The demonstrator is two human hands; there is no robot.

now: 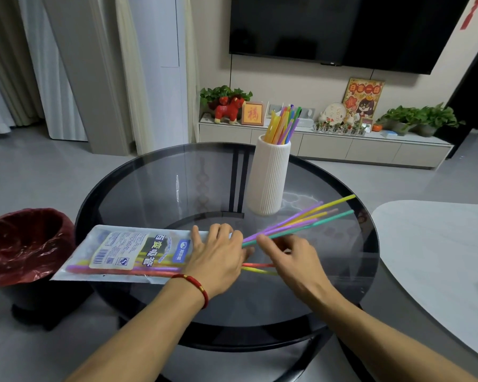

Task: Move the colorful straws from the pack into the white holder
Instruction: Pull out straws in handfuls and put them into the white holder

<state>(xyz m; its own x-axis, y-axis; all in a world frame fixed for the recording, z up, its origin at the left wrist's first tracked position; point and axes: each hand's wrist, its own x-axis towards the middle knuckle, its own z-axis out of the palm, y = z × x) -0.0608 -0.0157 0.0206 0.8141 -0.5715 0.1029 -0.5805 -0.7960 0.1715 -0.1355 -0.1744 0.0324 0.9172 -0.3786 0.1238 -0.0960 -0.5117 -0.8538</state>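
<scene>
Clear plastic, the pack (127,252) lies flat, pinned by the open left hand (218,257) so straws slide out; the right hand (284,253) seemingly pinches a fanned bunch (309,217), angled toward the part-filled white holder (269,180).

The holder (269,177) is white with fine vertical ribbing; the straws standing in it (283,124) are yellow, orange, purple, blue and green. Right of the holder, a fanned bunch of straws (301,220) shows yellow, purple, pink and teal. Left of the holder lies the clear pack (130,252), with a white label, blue logo and dark printed characters; purple, red and yellow straws show through it. The left wrist wears a red bracelet (196,285).
</scene>
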